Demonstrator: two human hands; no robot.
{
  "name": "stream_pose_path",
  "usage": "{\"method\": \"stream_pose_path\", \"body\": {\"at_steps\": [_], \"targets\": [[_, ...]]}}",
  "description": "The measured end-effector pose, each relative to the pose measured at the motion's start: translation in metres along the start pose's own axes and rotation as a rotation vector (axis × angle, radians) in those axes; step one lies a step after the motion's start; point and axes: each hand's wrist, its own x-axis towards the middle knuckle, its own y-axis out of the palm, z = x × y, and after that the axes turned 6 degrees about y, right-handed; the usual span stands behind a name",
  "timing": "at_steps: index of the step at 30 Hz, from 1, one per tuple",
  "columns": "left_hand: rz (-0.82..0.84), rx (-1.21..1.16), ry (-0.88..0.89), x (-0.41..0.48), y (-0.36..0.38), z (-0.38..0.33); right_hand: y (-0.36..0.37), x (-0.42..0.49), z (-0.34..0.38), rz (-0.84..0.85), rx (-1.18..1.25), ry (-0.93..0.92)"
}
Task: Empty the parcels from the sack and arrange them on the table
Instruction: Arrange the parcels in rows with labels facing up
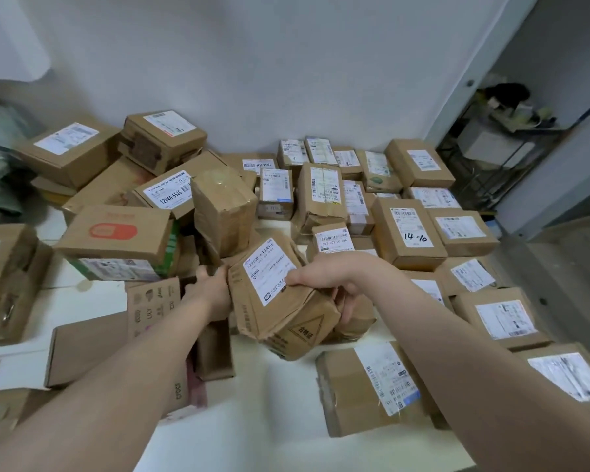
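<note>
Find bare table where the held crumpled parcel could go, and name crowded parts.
Largest bare patch for the crumpled parcel: near table edge, between the taped parcel and the flat carton. Smaller strip: in front of the red-marked box. Crowded: labelled rows right, heap back left.

Bare table (239, 420) lies open near centre; parcel piles (123, 206) crowd both sides.

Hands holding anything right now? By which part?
Both hands hold the crumpled cardboard parcel: left hand on its left end, right hand on its right edge, thumb on the label side, fingers curled underneath.
</note>
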Motion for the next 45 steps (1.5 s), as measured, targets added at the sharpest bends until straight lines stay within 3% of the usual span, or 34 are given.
{"method": "stream_pose_path", "body": {"at_steps": [4, 8, 14, 17, 21, 23, 26, 29, 31, 34, 38, 42, 45], "targets": [[0.031, 0.063, -0.001, -0.004, -0.015, 0.009, 0.018, 0.007, 0.004, 0.077, -0.027, 0.052], [0.073, 0.131, 0.118, -0.008, -0.035, 0.014, 0.033, 0.019, -0.008, 0.186, -0.087, 0.12], [-0.005, 0.026, 0.199, -0.009, -0.04, 0.002, 0.058, 0.042, -0.021, 0.285, -0.047, 0.1], [-0.146, -0.044, 0.157, -0.008, -0.036, -0.011, 0.063, 0.053, -0.023, 0.229, -0.023, 0.046], [-0.391, -0.314, 0.048, -0.007, -0.05, -0.03, 0.053, 0.065, -0.016, 0.097, -0.044, -0.005], [-0.496, -0.402, 0.057, -0.006, -0.062, -0.037, 0.042, 0.063, -0.004, -0.028, 0.057, -0.057], [-0.668, -0.485, 0.128, 0.001, -0.076, -0.039, 0.023, 0.064, 0.017, -0.118, 0.468, -0.199], [-0.794, -0.668, 0.207, 0.015, -0.096, -0.037, 0.009, 0.065, 0.043, -0.037, 0.845, -0.295], [-0.702, -0.775, 0.165, 0.029, -0.11, -0.034, 0.003, 0.071, 0.059, 0.036, 0.978, -0.292], [-0.52, -0.75, 0.106, 0.038, -0.12, -0.03, 0.006, 0.083, 0.078, 0.259, 1.144, -0.182], [-0.68, -0.676, 0.083, 0.028, -0.124, -0.032, 0.005, 0.097, 0.082, 0.456, 1.455, -0.113], [-0.717, -0.886, 0.093, 0.021, -0.115, -0.039, -0.012, 0.096, 0.068, 0.414, 1.46, -0.193], [-0.743, -0.887, 0.076, 0.018, -0.098, -0.047, -0.018, 0.093, 0.054, 0.373, 1.354, -0.28]]}}
